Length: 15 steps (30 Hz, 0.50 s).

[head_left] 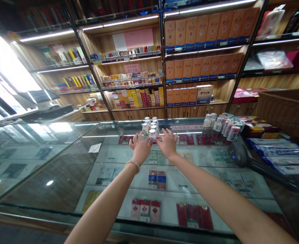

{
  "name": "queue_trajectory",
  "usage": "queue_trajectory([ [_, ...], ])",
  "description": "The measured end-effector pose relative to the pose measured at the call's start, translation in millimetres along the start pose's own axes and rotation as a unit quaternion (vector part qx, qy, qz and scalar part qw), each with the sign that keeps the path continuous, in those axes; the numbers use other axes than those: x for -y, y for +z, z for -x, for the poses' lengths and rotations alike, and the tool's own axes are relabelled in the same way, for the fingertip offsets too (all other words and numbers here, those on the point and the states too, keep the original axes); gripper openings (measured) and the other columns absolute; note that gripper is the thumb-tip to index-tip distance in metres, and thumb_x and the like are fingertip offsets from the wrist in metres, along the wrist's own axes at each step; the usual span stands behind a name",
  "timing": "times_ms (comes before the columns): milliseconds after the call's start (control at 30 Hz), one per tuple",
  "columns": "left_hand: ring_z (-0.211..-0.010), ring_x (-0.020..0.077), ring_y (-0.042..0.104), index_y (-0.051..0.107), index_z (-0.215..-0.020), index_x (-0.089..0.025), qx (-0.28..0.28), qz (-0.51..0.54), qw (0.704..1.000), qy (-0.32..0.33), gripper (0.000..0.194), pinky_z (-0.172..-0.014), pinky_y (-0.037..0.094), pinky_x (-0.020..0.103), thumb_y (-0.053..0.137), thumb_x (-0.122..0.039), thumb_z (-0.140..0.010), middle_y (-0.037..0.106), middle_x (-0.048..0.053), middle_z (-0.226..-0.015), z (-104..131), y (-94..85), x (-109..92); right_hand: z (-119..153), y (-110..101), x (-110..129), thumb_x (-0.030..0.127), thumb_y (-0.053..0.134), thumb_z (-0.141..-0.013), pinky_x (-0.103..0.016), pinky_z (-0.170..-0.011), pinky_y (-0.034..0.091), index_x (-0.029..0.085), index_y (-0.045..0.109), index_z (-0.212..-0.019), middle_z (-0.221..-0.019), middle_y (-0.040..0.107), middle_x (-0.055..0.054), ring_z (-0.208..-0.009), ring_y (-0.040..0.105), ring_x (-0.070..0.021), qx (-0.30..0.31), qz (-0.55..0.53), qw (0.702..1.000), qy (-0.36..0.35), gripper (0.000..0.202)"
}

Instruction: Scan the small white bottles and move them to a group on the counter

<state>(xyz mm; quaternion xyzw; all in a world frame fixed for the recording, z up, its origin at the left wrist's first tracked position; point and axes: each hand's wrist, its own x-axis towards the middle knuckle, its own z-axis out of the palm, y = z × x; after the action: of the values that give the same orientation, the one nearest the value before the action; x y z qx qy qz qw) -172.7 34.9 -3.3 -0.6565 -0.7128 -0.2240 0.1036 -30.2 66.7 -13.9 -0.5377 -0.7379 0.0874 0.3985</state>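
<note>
Several small clear bottles with white caps stand in a tight cluster on the glass counter (pixel 125 189). The nearest one, a small bottle (pixel 152 135) with a pale purplish tint, is upright at the front of the cluster. From its left side my left hand (pixel 140 149), with a beaded bracelet at the wrist, presses its fingertips on it, the other fingers curled. On its right side my right hand (pixel 167 145) touches it with the thumb, fingers bent around the cluster's edge. Together the fingertips hold it between them. Behind it, another bottle (pixel 145 128) shows a greenish label.
More small bottles (pixel 232 133) stand in a group at the right. A black handheld scanner (pixel 238 156) lies near blue-and-white packets (pixel 286 156) and a wicker basket (pixel 284 110). White paper (pixel 95 148) lies at left. Cigarette packs (pixel 157 179) sit under the glass; stocked shelves rise behind.
</note>
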Motion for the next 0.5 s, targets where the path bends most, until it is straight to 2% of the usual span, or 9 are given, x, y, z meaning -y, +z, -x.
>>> queue_trajectory([
  [300, -0.145, 0.0421, 0.034, 0.077, -0.114, -0.027, -0.001, 0.003, 1.0, 0.002, 0.029, -0.117, 0.022, 0.068, 0.06, -0.035, -0.092, 0.046, 0.013, -0.158, -2.0, 3.2, 3.0, -1.5, 0.2, 0.7, 0.033, 0.061, -0.095, -0.052, -0.111, 0.025, 0.027, 0.079, -0.1, -0.15, 0.057, -0.008, -0.143, 0.04, -0.0282, 0.009, -0.001, 1.0, 0.008, 0.02],
  [500, -0.146, 0.0422, 0.034, 0.072, -0.125, -0.027, 0.007, -0.005, 1.0, -0.005, 0.035, -0.118, 0.023, 0.067, 0.058, -0.037, -0.094, 0.043, 0.015, -0.159, -2.4, 2.9, 3.5, -0.1, -1.2, 1.3, 0.034, 0.06, -0.095, -0.053, -0.11, 0.027, 0.028, 0.079, -0.1, -0.149, 0.058, -0.009, -0.142, 0.04, -0.0293, 0.004, -0.001, 1.0, 0.009, 0.021],
])
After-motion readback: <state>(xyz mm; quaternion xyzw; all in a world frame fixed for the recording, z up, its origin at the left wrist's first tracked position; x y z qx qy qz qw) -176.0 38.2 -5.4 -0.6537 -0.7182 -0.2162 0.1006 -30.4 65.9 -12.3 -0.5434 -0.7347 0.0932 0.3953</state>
